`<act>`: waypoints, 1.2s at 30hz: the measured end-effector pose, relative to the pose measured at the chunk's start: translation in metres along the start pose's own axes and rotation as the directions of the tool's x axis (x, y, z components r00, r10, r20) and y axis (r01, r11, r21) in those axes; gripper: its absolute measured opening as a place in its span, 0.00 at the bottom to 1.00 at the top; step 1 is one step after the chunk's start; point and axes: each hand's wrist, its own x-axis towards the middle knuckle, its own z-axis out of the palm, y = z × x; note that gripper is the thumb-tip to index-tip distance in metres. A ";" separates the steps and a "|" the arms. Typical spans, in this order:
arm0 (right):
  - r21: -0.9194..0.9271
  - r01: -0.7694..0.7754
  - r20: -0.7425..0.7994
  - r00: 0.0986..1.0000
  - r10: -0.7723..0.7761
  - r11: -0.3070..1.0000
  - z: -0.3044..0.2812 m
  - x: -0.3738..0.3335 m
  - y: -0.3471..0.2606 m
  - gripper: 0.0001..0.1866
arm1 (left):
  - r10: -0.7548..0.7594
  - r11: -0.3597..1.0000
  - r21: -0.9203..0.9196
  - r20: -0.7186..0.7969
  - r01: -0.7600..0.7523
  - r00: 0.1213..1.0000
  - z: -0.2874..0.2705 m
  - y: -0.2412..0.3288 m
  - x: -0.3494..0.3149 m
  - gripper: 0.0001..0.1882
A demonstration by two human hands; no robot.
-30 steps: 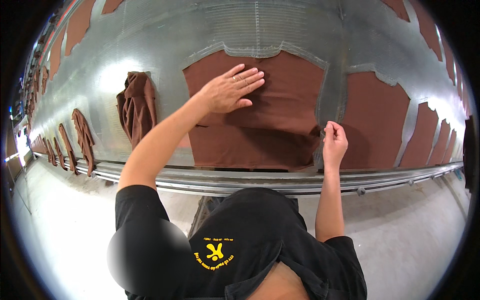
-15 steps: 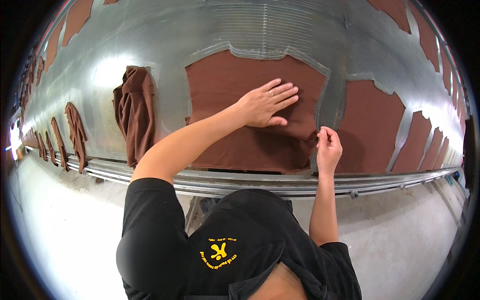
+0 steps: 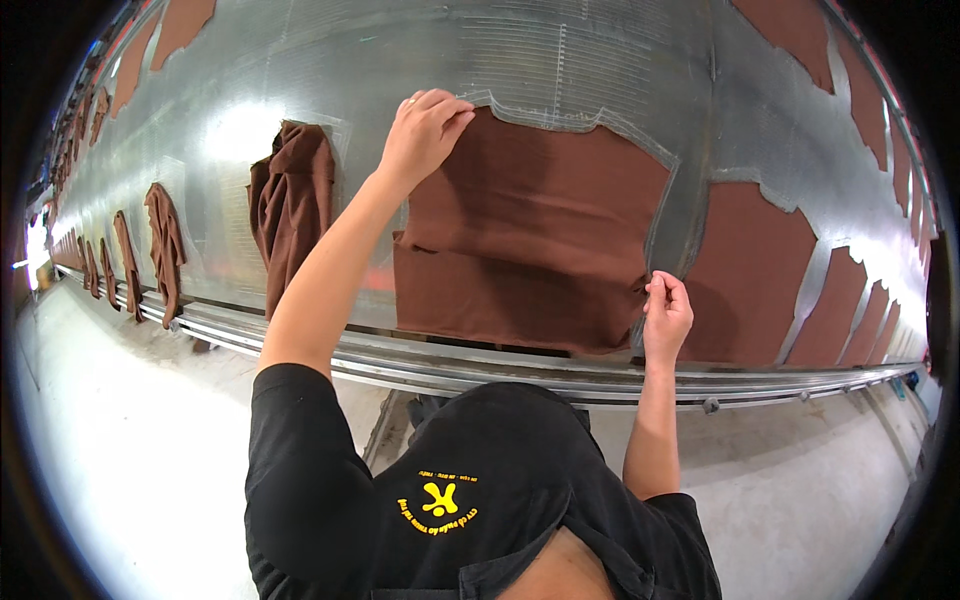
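Note:
A brown T-shirt (image 3: 530,235) lies spread flat on a shiny metal conveyor surface (image 3: 560,70) in front of me. My left hand (image 3: 425,130) reaches up to the shirt's upper left corner and pinches the cloth there. My right hand (image 3: 667,315) grips the shirt's lower right edge between thumb and fingers. The shirt's lower part is folded into a band across its width.
A crumpled brown shirt (image 3: 293,200) lies left of the flat one. More bunched shirts (image 3: 165,245) trail off to the far left. Flat brown shirts (image 3: 745,275) follow on the right. A metal rail (image 3: 480,365) runs along the near edge above the pale floor (image 3: 120,450).
My left hand has slid from the middle of the shirt up to its upper left corner. My right hand stays at the lower right edge. The view has drawn closer.

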 end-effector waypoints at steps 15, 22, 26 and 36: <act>-0.307 -0.119 -0.040 0.993 0.112 0.944 -0.031 -0.045 0.043 0.17 | -0.393 0.907 -0.005 -0.362 0.420 0.845 -0.019 0.016 -0.076 0.23; -0.119 -0.267 0.092 0.956 0.278 0.956 -0.021 -0.078 0.066 0.16 | -0.848 0.525 -0.047 -0.120 0.850 0.517 -0.046 0.091 -0.264 0.21; -0.048 -0.041 0.102 0.994 0.045 0.998 -0.023 -0.082 0.056 0.10 | -0.868 0.448 -0.103 0.187 0.888 0.460 -0.038 0.104 -0.296 0.16; 0.375 0.133 0.063 0.984 -0.168 0.918 -0.073 -0.085 -0.043 0.09 | -0.744 0.179 -0.917 0.111 0.357 0.658 -0.144 0.122 -0.223 0.10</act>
